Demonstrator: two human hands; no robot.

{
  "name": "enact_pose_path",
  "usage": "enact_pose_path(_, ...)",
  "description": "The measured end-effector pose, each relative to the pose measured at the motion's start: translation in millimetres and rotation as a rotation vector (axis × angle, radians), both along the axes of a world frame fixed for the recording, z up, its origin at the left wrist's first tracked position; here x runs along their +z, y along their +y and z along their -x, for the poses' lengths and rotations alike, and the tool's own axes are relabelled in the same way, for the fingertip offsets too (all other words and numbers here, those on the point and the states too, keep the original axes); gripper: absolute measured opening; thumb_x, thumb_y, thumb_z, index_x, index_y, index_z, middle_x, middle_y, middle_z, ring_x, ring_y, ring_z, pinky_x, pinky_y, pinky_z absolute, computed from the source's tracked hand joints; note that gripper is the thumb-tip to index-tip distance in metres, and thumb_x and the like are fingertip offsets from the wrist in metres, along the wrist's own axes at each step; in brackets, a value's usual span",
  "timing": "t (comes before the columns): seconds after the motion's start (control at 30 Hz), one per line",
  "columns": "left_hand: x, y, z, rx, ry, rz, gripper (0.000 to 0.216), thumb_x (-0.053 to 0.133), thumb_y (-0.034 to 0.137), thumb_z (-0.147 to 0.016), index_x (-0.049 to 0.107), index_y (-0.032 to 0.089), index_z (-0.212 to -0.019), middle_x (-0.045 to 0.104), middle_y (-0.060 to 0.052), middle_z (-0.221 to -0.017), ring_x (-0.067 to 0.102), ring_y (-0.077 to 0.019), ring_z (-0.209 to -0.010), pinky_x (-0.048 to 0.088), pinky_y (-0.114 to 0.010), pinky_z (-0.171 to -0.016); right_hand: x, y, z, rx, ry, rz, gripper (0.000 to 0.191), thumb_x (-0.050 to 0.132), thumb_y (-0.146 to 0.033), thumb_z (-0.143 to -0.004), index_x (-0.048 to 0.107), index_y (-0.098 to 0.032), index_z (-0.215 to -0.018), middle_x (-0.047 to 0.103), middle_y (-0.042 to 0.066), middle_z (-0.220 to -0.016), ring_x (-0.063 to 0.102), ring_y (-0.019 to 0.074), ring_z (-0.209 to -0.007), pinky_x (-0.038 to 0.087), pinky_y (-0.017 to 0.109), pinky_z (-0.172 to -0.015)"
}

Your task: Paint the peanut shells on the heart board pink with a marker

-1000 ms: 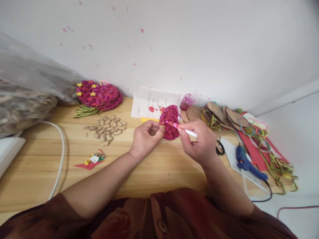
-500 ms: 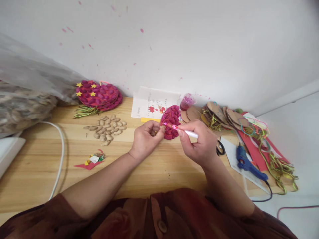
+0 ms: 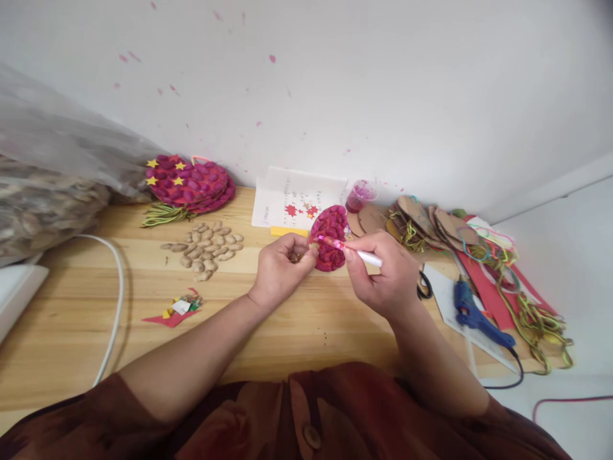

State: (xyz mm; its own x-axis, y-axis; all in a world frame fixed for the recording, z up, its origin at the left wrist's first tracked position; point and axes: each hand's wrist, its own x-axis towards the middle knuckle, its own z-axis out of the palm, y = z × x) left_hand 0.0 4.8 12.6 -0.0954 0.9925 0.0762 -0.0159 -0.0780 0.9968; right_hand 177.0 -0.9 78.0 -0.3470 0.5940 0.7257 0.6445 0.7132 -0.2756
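Note:
My left hand (image 3: 283, 263) pinches the left edge of a round magenta disc (image 3: 331, 223) covered in bumpy, painted peanuts, holding it up and tilted towards me. Between the fingers of my right hand (image 3: 383, 271) is a paintbrush (image 3: 370, 257) with a white handle. Pink paint smears the brush's front part, and its tip lies at the disc's face near my left thumb. Behind the disc stands a clear plastic cup (image 3: 360, 197) stained with magenta paint. White paper (image 3: 268, 203) bearing red and gold stars leans against the wall.
Peanuts (image 3: 205, 246) lie loose at left, with paper scraps (image 3: 181, 308) nearer me. Finished-looking magenta discs (image 3: 201, 182) lean at the wall beside a bag of peanuts (image 3: 43, 204). Cardboard discs (image 3: 416, 220), scissors (image 3: 424, 285), a blue glue gun (image 3: 481, 319) and green cord (image 3: 531, 319) are at right.
The disc has dropped slightly in view, and the brush tip has shifted a little to the right across its face. Both hands keep their holds.

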Motion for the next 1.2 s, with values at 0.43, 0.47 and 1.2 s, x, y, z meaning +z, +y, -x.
enact_pose_path(0.43,1.8,0.5,0.5,0.020,-0.030,0.013,0.024,0.078,0.039,-0.077,0.069,0.017,-0.077,0.069,-0.001,-0.068,0.059,-0.0114,-0.057,0.047,-0.023,-0.055,-3.5,3.4,-1.2,0.067,-0.006,-0.002,0.015,0.067,-0.013,-0.088,0.064,-0.024,-0.097,0.074,0.001,-0.082,0.067,0.0168,-0.073,0.056,0.032,-0.068)
enact_pose_path(0.47,2.0,0.5,0.5,0.018,-0.031,0.013,0.024,0.078,0.040,-0.077,0.070,0.017,-0.077,0.069,-0.001,-0.068,0.059,-0.0115,-0.057,0.047,-0.023,-0.056,-3.6,3.3,-0.8,0.076,-0.005,-0.001,0.015,0.067,-0.013,-0.088,0.064,-0.024,-0.098,0.075,0.001,-0.084,0.068,0.0170,-0.074,0.057,0.032,-0.069)
enact_pose_path(1.2,3.8,1.2,1.0,0.002,-0.075,0.048,0.025,0.078,0.042,-0.077,0.070,0.018,-0.076,0.070,-0.001,-0.066,0.060,-0.0118,-0.054,0.047,-0.023,-0.052,-6.3,4.2,1.3,0.108,-0.040,0.008,0.012,0.065,-0.014,-0.091,0.064,-0.024,-0.099,0.075,0.001,-0.086,0.068,0.0168,-0.077,0.057,0.032,-0.071)
